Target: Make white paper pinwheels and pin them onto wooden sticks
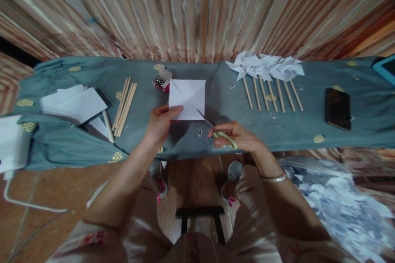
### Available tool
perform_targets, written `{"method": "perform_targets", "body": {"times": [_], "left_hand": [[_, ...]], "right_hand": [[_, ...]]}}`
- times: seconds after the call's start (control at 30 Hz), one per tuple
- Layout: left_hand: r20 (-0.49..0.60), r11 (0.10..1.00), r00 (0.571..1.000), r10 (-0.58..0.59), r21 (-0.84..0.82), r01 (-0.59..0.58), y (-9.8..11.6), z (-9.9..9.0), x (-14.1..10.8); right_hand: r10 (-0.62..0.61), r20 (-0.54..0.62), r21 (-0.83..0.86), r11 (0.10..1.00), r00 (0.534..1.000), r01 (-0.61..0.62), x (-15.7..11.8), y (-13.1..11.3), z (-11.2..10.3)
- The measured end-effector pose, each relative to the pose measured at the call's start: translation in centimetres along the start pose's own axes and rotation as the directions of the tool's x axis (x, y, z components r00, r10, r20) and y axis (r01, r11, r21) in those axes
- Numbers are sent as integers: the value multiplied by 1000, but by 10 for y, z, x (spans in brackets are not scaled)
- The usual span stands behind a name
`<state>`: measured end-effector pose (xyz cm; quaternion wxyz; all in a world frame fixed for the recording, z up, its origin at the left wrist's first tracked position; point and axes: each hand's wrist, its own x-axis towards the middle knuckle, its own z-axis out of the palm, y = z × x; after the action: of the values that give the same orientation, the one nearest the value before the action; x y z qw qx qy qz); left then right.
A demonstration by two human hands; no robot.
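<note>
A square sheet of white paper [188,96] is pinched at its lower left edge by my left hand [162,121], thumb on top. Diagonal lines run in from its corners, and the upper left one looks like a cut. My right hand [233,136] grips scissors [228,139] with pale green handles. Their dark blades are at the paper's lower right corner, pointing toward its middle. Just behind the paper's upper left corner stands a small open red and white box [162,80] with shiny metal bits inside.
Several paper pinwheels [267,65] on wooden sticks lie right of centre, with a phone [338,108] beyond. Loose wooden sticks [126,107], a white glue gun [108,126] and stacked paper [77,102] lie left. A bag of white paper pieces [336,205] stands at the lower right.
</note>
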<state>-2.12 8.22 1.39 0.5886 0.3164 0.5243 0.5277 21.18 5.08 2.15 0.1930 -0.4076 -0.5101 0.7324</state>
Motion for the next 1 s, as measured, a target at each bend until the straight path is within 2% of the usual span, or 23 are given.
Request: {"method": "perform_targets", "body": {"times": [0.17,0.3,0.47,0.57,0.63,0.77,1.0], "left_hand": [[-27,1000,1000,9,-4,-9,1,-5,6],[42,999,999,-28,28,27,-2,-3,3],[162,988,980,-113,126,93,-9,4,-7],[230,973,960,-160,199,115,-11,9,-13],[263,963,944,-201,230,141,-10,13,-17],[268,951,936,-228,268,156,-7,16,-19],[193,973,971,-141,206,101,-6,12,-13]], "right_hand": [[30,-43,-13,999,999,-30,-9,-1,-13],[-79,-230,-1,997,970,80,-10,-1,-17],[-236,-497,-16,965,835,263,0,1,-17],[-285,-591,-46,946,754,322,5,2,-17],[-297,-627,-56,939,720,339,7,2,-17],[-281,-628,-33,941,725,337,9,1,-16],[-276,-572,-33,948,772,315,8,5,-16]]}}
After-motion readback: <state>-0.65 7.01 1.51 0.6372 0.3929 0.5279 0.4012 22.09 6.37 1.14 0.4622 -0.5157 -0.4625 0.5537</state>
